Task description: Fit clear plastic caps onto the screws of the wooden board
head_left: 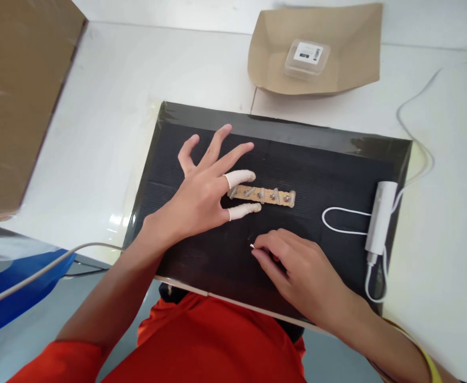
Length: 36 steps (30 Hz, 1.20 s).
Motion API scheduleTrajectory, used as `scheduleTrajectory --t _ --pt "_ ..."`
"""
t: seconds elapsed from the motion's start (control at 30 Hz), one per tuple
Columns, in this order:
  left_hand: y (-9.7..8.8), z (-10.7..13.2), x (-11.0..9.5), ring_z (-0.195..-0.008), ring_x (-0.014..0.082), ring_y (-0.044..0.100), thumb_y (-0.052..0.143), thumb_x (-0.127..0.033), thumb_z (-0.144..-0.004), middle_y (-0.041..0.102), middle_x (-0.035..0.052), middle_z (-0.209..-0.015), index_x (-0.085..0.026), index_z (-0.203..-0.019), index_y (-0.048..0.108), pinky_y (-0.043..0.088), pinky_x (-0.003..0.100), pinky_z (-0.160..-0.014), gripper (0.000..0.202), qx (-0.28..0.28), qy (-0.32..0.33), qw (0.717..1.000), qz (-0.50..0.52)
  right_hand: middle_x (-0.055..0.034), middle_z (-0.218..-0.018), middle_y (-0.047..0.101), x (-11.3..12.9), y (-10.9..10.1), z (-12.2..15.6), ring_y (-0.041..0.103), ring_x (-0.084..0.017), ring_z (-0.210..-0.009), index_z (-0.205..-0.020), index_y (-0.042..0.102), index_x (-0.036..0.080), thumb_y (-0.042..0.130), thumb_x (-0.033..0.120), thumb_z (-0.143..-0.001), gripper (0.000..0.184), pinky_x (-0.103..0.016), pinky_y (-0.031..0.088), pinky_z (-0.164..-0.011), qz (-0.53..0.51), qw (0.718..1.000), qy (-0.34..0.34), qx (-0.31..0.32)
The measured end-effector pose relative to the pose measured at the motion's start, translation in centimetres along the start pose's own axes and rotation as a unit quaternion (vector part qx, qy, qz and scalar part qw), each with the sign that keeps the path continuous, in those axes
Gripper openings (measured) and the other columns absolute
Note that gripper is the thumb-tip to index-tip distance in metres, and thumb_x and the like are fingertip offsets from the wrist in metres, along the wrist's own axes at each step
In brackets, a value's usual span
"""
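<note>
A narrow tan strip [280, 197], carrying several small metal bits and translucent pieces set across it, lies on the black ribbed mat [201, 250]. My left hand [201, 194] is spread wide over the strip's left end. Its index finger and thumb wear white finger cots, one on each side of the strip; whether they touch it I cannot tell. Lower right of the strip, my right hand [301, 266] is closed in a pinch on a tiny white piece [252, 246], too small to name. The other fingers of that hand curl under.
At the back stands an open brown paper tray [353, 53] with a labelled clear plastic box [307, 59] inside. A white cylindrical device [381, 218] with looped cables lies on the mat's right edge. A large cardboard box [22, 101] takes up the far left.
</note>
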<state>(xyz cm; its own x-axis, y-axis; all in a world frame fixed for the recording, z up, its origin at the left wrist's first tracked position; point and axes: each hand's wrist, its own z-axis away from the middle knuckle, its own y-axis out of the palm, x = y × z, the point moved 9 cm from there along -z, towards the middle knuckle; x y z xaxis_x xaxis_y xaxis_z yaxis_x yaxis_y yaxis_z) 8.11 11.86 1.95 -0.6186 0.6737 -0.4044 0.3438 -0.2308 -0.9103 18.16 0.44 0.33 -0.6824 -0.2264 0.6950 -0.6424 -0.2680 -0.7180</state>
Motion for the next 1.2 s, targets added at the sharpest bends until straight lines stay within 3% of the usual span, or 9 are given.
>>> scheduleTrajectory --t 0.33,0.83,1.2 --pt "-1.2 0.7 1.2 -0.16 0.0383 0.027 0.075 -0.06 -0.087 0.052 0.0064 -0.16 -0.032 -0.119 0.07 0.008 0.067 -0.125 0.043 0.01 -0.003 1.0 0.019 0.0012 -0.087 0.07 -0.5 -0.3 0.4 0.066 -0.014 -0.078 -0.102 0.064 0.021 0.055 0.02 -0.104 0.009 -0.029 0.05 -0.071 -0.016 0.999 0.007 -0.028" --pt "-1.7 1.0 1.2 -0.151 0.0369 0.044 0.068 -0.048 -0.097 0.059 0.0059 -0.154 -0.028 -0.117 0.07 0.015 0.07 -0.124 0.028 0.026 0.015 1.0 0.0 0.0013 -0.084 0.069 -0.7 0.0 0.2 0.065 -0.015 -0.076 -0.1 0.065 0.02 0.055 0.021 -0.104 0.011 -0.029 0.048 -0.069 -0.008 1.0 0.004 -0.026" --pt "-1.8 0.8 0.6 -0.143 0.0325 0.055 0.07 -0.043 -0.097 0.066 0.0052 -0.146 -0.029 -0.11 0.071 0.021 0.063 -0.123 0.019 0.01 0.029 0.999 -0.016 0.001 -0.084 0.069 -0.6 0.1 0.4 0.065 -0.015 -0.076 -0.099 0.065 0.019 0.054 0.021 -0.104 0.012 -0.03 0.047 -0.07 0.001 1.0 -0.009 -0.03"
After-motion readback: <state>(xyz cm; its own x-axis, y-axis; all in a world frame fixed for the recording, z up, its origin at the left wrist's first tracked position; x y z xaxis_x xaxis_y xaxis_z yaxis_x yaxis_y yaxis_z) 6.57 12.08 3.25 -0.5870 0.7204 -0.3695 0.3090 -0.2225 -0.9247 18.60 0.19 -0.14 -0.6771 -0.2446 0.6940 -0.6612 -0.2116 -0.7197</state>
